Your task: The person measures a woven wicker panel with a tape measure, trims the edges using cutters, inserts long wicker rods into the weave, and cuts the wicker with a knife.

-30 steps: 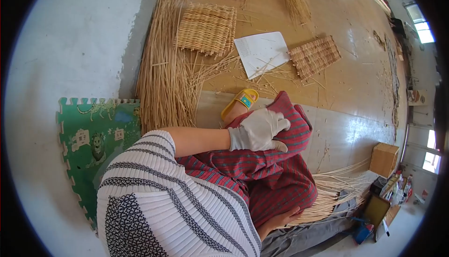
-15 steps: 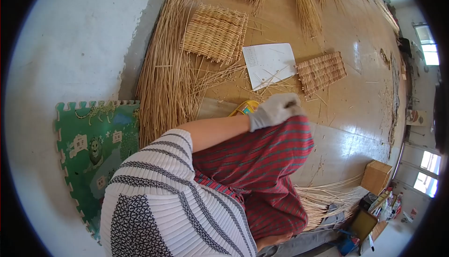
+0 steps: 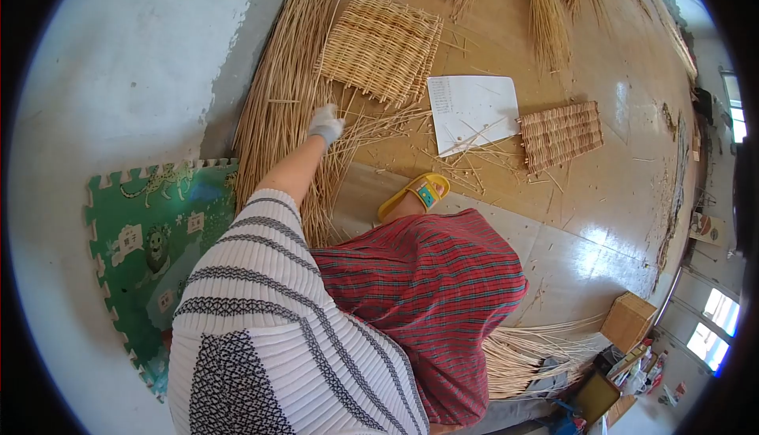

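Observation:
My left hand [image 3: 326, 125], in a pale glove, is over the long loose reeds [image 3: 273, 130], just below the larger woven panel [image 3: 381, 47]. Its fingers are too small and blurred to tell whether they hold a reed. Loose cut reeds [image 3: 379, 128] lie beside the hand. The larger panel looks like more than one piece stacked. My right hand is out of sight, past the red checked cloth [image 3: 427, 277] over my legs.
A printed sheet [image 3: 473, 111] lies beside a smaller woven panel [image 3: 561, 136]. A yellow sandal [image 3: 427, 192] is on my foot. More reeds [image 3: 534, 352] and a wooden box [image 3: 628, 320] are at lower right. A green foam mat [image 3: 158, 253] is at left.
My left hand has left the red cloth over my knee and moved up and left to the reeds. My right hand, seen earlier beside the cloth, has dropped out of view.

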{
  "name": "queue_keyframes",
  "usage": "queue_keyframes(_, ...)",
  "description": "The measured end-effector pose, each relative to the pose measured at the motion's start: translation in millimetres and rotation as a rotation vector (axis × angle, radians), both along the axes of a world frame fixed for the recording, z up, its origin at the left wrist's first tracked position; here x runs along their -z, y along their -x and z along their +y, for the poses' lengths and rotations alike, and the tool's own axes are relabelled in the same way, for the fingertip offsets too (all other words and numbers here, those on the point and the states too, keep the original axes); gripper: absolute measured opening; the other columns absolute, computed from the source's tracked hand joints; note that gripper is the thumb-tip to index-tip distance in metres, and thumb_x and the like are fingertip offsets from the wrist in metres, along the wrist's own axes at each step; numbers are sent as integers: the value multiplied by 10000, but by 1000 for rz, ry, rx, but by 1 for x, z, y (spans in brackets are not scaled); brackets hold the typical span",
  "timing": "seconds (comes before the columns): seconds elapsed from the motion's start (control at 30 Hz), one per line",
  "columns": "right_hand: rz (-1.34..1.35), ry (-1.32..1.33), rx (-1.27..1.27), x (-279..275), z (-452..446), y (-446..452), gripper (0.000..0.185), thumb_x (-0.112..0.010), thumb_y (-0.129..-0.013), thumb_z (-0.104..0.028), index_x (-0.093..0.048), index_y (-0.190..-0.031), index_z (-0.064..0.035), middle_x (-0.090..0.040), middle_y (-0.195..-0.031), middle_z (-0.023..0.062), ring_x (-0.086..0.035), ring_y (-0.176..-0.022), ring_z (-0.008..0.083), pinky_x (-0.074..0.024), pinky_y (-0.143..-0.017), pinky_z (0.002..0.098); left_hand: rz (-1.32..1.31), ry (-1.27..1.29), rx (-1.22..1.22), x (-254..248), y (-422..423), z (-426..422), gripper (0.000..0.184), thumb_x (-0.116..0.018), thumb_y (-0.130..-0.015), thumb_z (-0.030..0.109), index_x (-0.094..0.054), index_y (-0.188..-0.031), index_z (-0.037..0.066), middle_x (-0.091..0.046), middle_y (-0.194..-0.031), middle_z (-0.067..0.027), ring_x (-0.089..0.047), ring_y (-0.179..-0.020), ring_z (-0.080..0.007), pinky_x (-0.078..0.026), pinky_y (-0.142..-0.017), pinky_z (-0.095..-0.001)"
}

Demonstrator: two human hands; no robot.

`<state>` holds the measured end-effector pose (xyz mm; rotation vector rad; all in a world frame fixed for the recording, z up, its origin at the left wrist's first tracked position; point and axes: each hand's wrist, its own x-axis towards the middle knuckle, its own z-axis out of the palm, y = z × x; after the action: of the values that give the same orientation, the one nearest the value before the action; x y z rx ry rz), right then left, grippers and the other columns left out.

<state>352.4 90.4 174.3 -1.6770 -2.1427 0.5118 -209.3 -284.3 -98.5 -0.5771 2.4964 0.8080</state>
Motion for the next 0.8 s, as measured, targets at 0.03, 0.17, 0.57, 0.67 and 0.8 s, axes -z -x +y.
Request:
queue_keyframes(0.03,-9,4,-6,1,0,-3,733,-441,-1078,-512,-393,-1495,88,-423,-1516,300,-452,-1375,394,-354,-1166,451,-24,24,-18,-1,-2,-21,492,-640,-967,247,-545,-1429,105,-478,-1526,-160,-538,-1341,-341,-446,-1126,-420)
queue_keyframes(0.17,-35,17,-30,8,-1,-14,732,-441,-1078,-511,-392,-1495,88,-423,-1517,298,-450,-1377,393,-352,-1167,450,126,-66,-376,16,0,-60,430,-597,-998,194,-557,-1411,82,-598,-1359,-171,-644,-1128,-281,-515,-972,-411)
queue_keyframes(0.57,-93,-41,-59,11,5,-52,729,-441,-1079,-509,-390,-1497,86,-422,-1521,292,-445,-1384,391,-346,-1173,446,-153,-986,-887,34,76,91,560,-610,-1037,245,-378,-1515,68,-454,-1497,-194,-554,-1268,-340,-611,-906,-453)
queue_keyframes(0.67,-95,-61,-54,15,7,-61,728,-441,-1079,-508,-390,-1498,86,-422,-1521,290,-444,-1386,390,-345,-1175,446,-117,-1131,-1111,30,90,108,707,-601,-1039,344,-262,-1597,75,-289,-1636,-191,-407,-1432,-372,-518,-1085,-473)
queue_keyframes(0.8,-107,-85,-62,19,14,-73,728,-442,-1079,-507,-389,-1498,85,-421,-1523,288,-442,-1389,389,-343,-1177,445,-16,-1261,-1409,5,95,115,874,-664,-998,398,-151,-1635,88,-217,-1667,-195,-308,-1494,-399,-435,-1182,-497)
